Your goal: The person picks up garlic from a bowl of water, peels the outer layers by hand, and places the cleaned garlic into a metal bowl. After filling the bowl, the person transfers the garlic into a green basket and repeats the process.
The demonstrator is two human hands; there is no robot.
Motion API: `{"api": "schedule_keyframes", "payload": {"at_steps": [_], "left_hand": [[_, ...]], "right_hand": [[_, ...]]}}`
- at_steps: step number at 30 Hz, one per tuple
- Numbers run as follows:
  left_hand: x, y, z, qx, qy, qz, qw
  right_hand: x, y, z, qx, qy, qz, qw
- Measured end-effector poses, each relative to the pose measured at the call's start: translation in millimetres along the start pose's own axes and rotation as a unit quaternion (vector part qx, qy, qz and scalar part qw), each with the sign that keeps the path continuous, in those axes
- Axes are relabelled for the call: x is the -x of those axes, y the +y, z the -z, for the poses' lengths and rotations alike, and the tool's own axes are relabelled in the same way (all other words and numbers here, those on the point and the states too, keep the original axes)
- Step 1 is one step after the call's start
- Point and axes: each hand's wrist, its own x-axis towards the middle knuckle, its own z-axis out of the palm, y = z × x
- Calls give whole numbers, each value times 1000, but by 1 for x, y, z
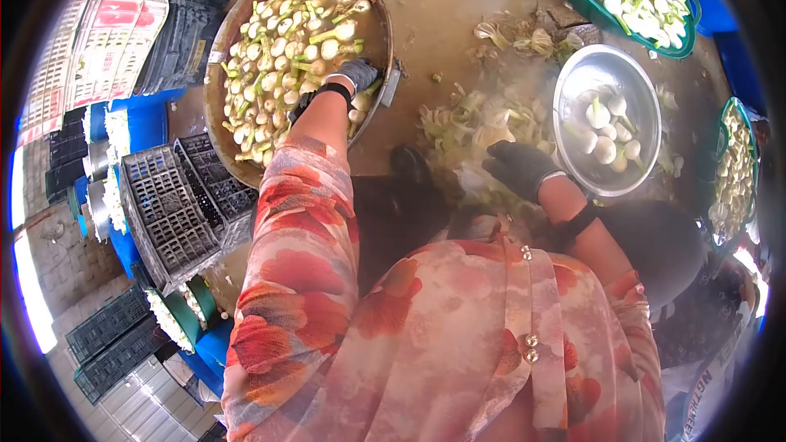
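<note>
My left hand (358,74), in a dark grey glove, reaches inside the right rim of a wide round tub (214,106). Heaped in this tub are garlic bulbs (278,61) with short green stems. The fingers curl downward beside a green stem; whatever they grip is hidden. Over a pile of loose garlic peelings (458,127), my gloved right hand (524,168) is held with its fingers stretched to the left, and no object shows in it. Just right of that hand stands a shiny metal bowl (566,127) containing several peeled white garlic bulbs (604,150).
A green basket (594,20) full of white bulbs stands at the upper right, and another basket (725,127) of bulbs at the far right. Dark plastic crates (172,205) stand left of the tub, with a pale crate stack (106,41) behind them.
</note>
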Motion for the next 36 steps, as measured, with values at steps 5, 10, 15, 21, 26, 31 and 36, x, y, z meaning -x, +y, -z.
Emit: {"api": "schedule_keyframes", "payload": {"at_steps": [5, 10, 15, 21, 26, 31, 36], "left_hand": [[19, -4, -9, 293, 67, 199, 933], [33, -14, -14, 509, 368, 277, 727], [106, 120, 157, 557, 449, 78, 694], [125, 197, 170, 521, 542, 30, 659], [131, 204, 173, 933, 164, 103, 304], [112, 222, 173, 954, 194, -3, 227], [108, 223, 183, 927, 261, 24, 267]], "right_hand": [[-7, 19, -22, 85, 49, 100, 990], [-15, 15, -26, -59, 236, 21, 970], [9, -17, 5, -431, 341, 72, 832], [7, -12, 2, -490, 335, 118, 796], [15, -17, -6, -462, 388, 196, 773], [22, -13, -5, -321, 487, 181, 792], [38, -9, 4, -261, 560, 66, 783]]}}
